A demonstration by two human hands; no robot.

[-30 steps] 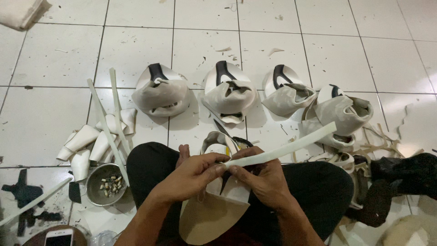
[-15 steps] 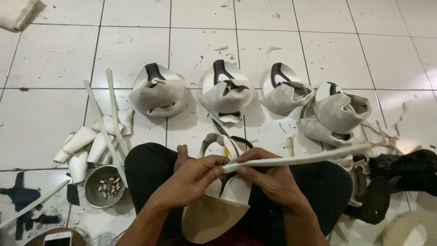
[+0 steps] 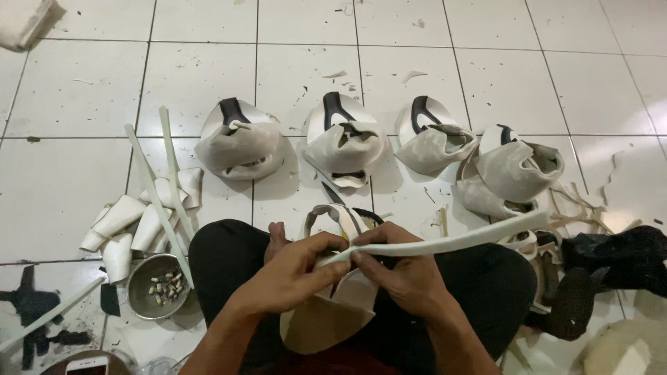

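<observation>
Both hands, left hand and right hand, pinch a long white rubber strip in a closed grip over a tan shoe sole; four grey-white shoe uppers wait on the floor.

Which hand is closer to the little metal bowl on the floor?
Left. The left hand works on the long white strip just right of the metal bowl; the right hand sits farther right, beyond it.

The strip is off-white, the sole piece beneath it tan. The shoe uppers in a row are pale grey with black tongues. White floor tiles show specks; the bowl is silvery.
</observation>
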